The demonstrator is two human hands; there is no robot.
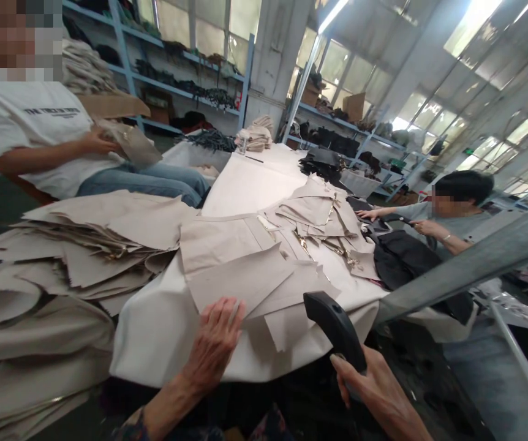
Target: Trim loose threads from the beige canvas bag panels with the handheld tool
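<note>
My left hand point(213, 337) lies with its fingers stretched out over the near edge of a beige fabric piece point(241, 278) on the white-covered table point(149, 331). My right hand point(369, 380) is wrapped round the grip of a black, curved handheld tool point(335, 324); its exact kind I cannot make out. The tool's broad end is beside the near right corner of the beige pieces. Farther back lie more beige pieces with gold-coloured zippers point(303, 245), overlapping one another.
A large pile of beige fabric pieces point(75, 245) fills the left side. A seated person point(25, 128) at left holds a beige piece. At right, another person point(459, 214) works over black fabric point(404, 257). A slanting metal post point(457, 269) crosses the right side.
</note>
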